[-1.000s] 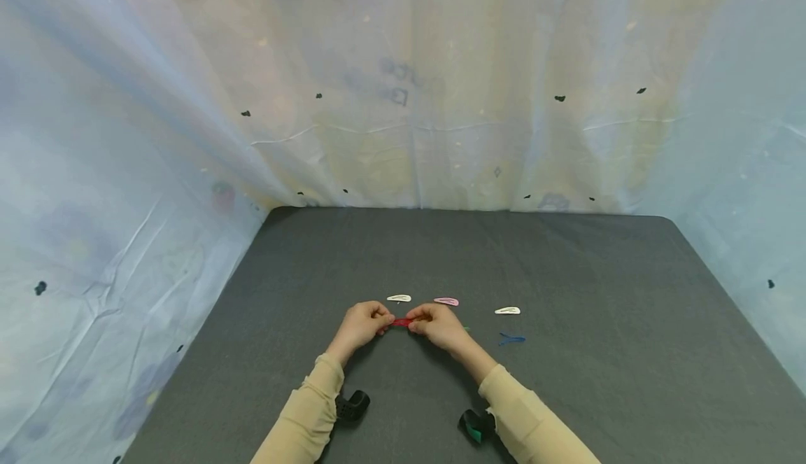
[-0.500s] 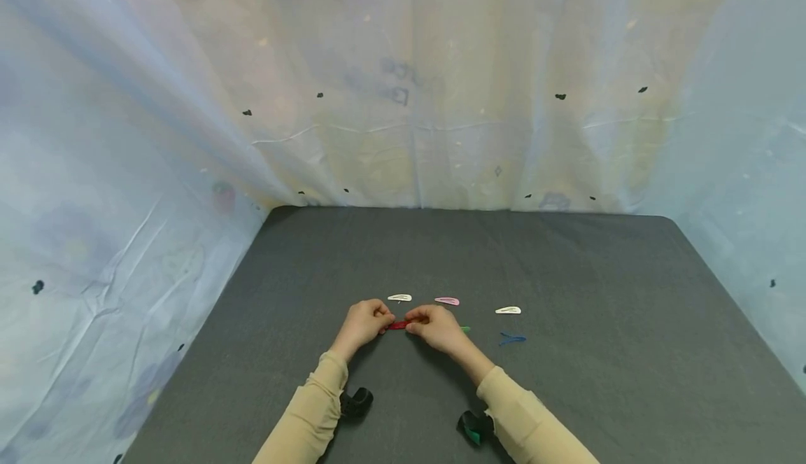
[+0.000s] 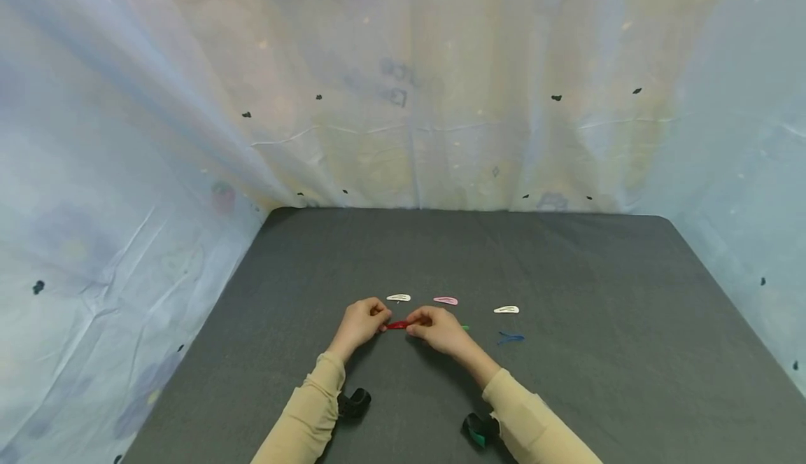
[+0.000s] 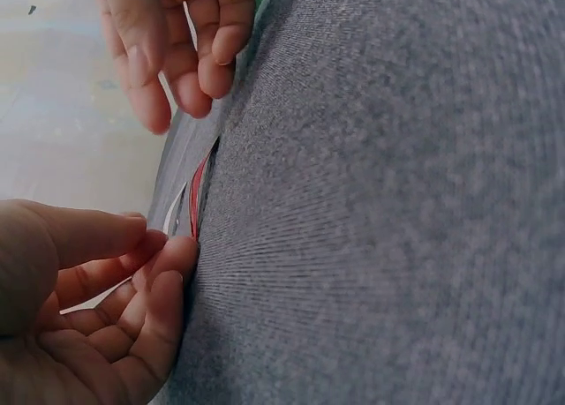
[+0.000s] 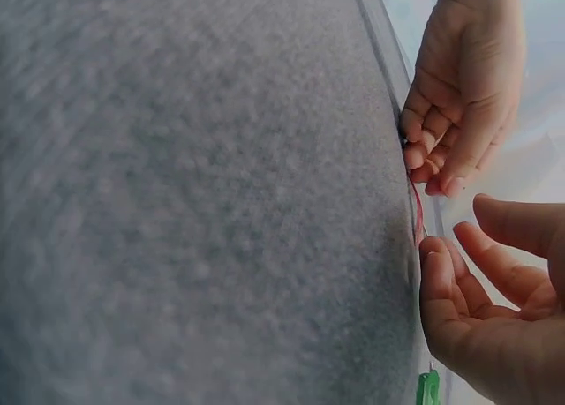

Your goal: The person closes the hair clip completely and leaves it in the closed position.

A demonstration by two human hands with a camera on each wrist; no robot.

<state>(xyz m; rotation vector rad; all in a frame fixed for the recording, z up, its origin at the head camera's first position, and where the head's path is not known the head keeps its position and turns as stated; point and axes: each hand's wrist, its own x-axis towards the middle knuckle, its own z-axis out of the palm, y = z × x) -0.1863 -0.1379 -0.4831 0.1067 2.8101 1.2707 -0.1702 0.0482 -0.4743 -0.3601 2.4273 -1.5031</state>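
Observation:
A red snap hair clip lies on the dark grey table between both hands. My left hand is at its left end; in the left wrist view, fingertips sit right at the clip's end, with thumb and index tips close together beside it. My right hand hovers at the other end, its thumb spread away from the fingers in the right wrist view. A green clip lies just right of that hand, mostly hidden by it in the head view.
Behind the hands lie a white hair clip, a pink one and another white one. A blue clip lies splayed to the right. Patterned curtain encloses the table's back and sides.
The red clip, earlier held between the fingers of both hands, has come down slightly to the table and shows more of its length. More of the green clip shows beside the right hand.

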